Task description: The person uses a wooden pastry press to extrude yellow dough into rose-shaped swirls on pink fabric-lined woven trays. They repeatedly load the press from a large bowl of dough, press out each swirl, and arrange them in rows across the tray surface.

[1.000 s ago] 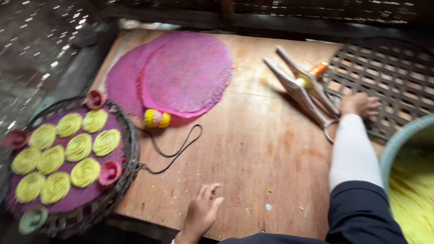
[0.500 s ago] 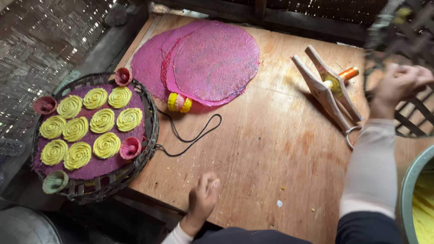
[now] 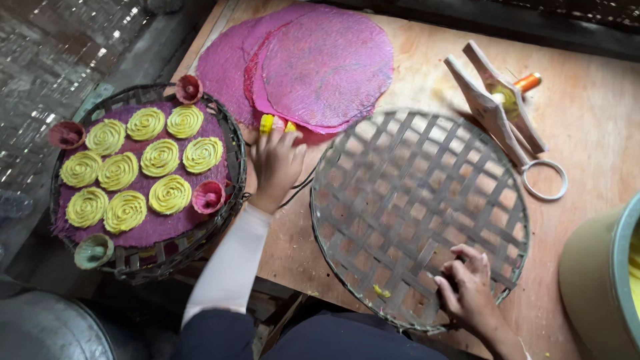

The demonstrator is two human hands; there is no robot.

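Pinching the near rim of the round woven bamboo tray (image 3: 420,213), the right hand (image 3: 467,290) curls its grip shut; left hand (image 3: 277,160), fingers loosely spread, touches a yellow spool (image 3: 273,123) beside pink discs (image 3: 320,63) on the wooden desk (image 3: 593,120).

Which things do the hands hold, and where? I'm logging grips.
Right hand grips the woven bamboo tray at its near rim; left hand touches a yellow object.

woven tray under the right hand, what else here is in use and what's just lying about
In use:
woven tray
right hand on its rim
left hand at the yellow object

Lying about:
pink round sheets
wooden press
filled basket
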